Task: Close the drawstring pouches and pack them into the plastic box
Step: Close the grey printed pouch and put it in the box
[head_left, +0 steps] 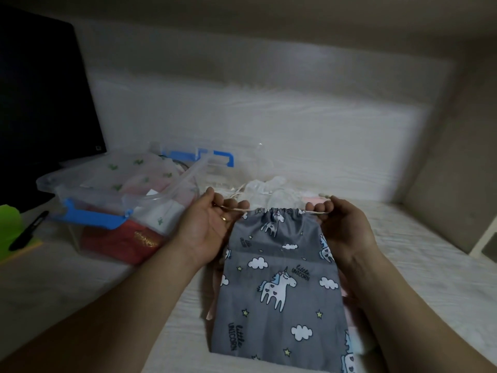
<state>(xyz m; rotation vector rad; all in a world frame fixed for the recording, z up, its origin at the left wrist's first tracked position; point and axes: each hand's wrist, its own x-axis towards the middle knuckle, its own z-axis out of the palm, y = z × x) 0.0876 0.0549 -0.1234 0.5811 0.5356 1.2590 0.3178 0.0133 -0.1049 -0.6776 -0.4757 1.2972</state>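
The left hand [212, 224] is curled around one end of the drawstring [233, 208], the cord being pinched between thumb and fingers, and the right hand [343, 227] is closed in the same way on the opposite end; both palms are turned upward. Between them the grey unicorn pouch [279, 281] is held by its mouth, just above the white sheet [295, 130], with its body trailing towards the person. The mouth is already partly gathered into small pleats, so the closing step is judged to be under way but not finished. For a clean close, the two cord ends should be drawn apart evenly and level, so that the fabric bunches towards the middle and does not slide to one side, and the pull should be eased once the pleats are tight. The pouch is of soft, limp cloth, printed with white unicorns, clouds, small stars and the words "little unicorn"; it looks flat and lightly filled, if filled at all. Pale pouches [271, 188] lie just beyond it. The plastic box [61, 189], clear with a blue latch [88, 215], stands open to the left, with several cloth items already packed inside.
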